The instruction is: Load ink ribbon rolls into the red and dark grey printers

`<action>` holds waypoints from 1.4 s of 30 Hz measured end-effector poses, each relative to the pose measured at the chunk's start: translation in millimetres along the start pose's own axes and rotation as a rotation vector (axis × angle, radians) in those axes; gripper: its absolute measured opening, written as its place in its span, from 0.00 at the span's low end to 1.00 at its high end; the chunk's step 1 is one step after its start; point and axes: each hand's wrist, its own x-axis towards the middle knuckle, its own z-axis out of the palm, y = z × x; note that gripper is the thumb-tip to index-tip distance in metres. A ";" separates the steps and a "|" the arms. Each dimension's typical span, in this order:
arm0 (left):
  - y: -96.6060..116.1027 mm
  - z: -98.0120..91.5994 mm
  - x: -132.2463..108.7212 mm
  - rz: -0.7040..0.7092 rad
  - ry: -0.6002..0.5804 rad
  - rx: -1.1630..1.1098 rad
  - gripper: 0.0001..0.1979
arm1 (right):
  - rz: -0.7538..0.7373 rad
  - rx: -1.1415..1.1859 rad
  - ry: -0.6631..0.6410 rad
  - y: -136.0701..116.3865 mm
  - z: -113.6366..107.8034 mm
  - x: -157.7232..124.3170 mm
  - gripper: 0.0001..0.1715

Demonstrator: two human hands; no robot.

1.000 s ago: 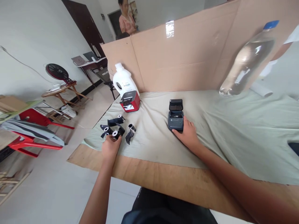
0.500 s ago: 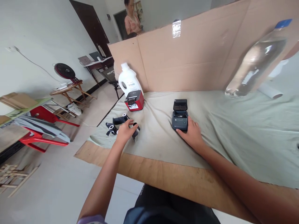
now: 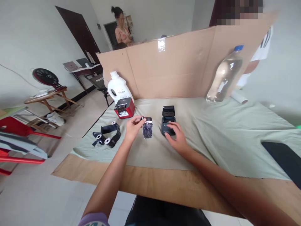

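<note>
My left hand (image 3: 133, 129) pinches the end of a small black paper roll (image 3: 148, 119), which it holds sideways above the cloth. From this roll hangs a dark, white-streaked strip (image 3: 147, 131). Just to its right, a compact dark label printer (image 3: 167, 128) stands with its lid (image 3: 168, 111) tipped back. My right hand (image 3: 176, 135) is over the printer's front right, fingers apart and slightly bent, thumb by the lower edge; whether the fingertips touch it I cannot tell. More black rolls (image 3: 114, 138) with white cores and trailing strips lie left of my left wrist.
A red and black box-shaped device (image 3: 128, 108) stands before a white jug (image 3: 120, 89) at the back left. Cardboard (image 3: 169, 72) walls the back. A large clear bottle (image 3: 224, 78) stands back right, and a black phone (image 3: 283, 157) lies at right. A person (image 3: 122, 34) is beyond the cardboard.
My left hand has picked up a black roll from the left group and carried it right, close to the printer. My right hand has loosened from the printer's side. The view has shifted right.
</note>
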 end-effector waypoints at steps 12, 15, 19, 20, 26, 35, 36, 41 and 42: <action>25.4 106.0 5.6 0.763 -0.279 0.380 0.25 | 0.460 0.554 -0.032 -6.9 -49.4 63.3 0.28; 9.6 100.7 1.4 0.542 -0.277 0.243 0.32 | 0.529 0.623 -0.098 -8.7 -55.4 69.1 0.25; -11.1 96.7 -6.0 0.421 -0.188 0.181 0.29 | 0.578 0.589 -0.212 -10.3 -53.9 81.2 0.22; -14.8 96.5 -7.9 0.435 -0.150 0.198 0.27 | 0.599 0.584 -0.262 -9.9 -53.1 85.5 0.23; -32.6 96.9 -14.5 0.563 -0.020 0.456 0.20 | 0.619 0.333 -0.543 -14.1 -48.6 119.9 0.22; -55.5 100.2 -7.6 0.603 0.053 0.573 0.18 | 0.539 0.136 -0.688 -5.3 -37.4 138.7 0.18; -55.5 100.6 -7.9 0.598 0.025 0.568 0.18 | 0.544 0.126 -0.652 1.9 -35.9 138.3 0.15; -50.2 101.1 -10.3 0.564 -0.072 0.517 0.23 | 0.580 0.088 -0.562 26.8 -37.0 138.8 0.12; -49.3 101.0 -10.2 0.533 -0.071 0.496 0.25 | 0.582 0.099 -0.568 27.9 -38.0 139.1 0.12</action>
